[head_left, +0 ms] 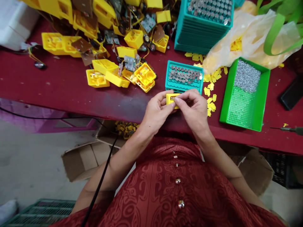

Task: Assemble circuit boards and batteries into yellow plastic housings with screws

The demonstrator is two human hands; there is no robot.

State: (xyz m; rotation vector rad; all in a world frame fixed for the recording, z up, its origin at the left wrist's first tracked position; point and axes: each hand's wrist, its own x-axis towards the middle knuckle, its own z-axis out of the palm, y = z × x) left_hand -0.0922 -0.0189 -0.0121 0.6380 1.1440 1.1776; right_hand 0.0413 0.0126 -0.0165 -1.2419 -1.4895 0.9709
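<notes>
Just over the table's front edge, my left hand point(156, 110) is closed around a small yellow plastic casing point(169, 98) that has an open recess on top. My right hand point(195, 107) has its thumb and fingers pressed together at that recess; whatever they pinch is mostly covered by the fingertips. Right behind both hands sits a teal tray point(167, 82) with rows of small round silver button cells point(184, 75). Small yellow plastic pieces point(210, 106) are scattered to the right of my right hand.
Yellow casings with wires and circuit boards point(130, 63) pile up at the back left. Stacked teal trays point(194, 37) stand behind. A green basket point(245, 123) holds screws point(247, 75). A screwdriver point(295, 130) lies at far right. A black cable point(104, 179) crosses near my left arm.
</notes>
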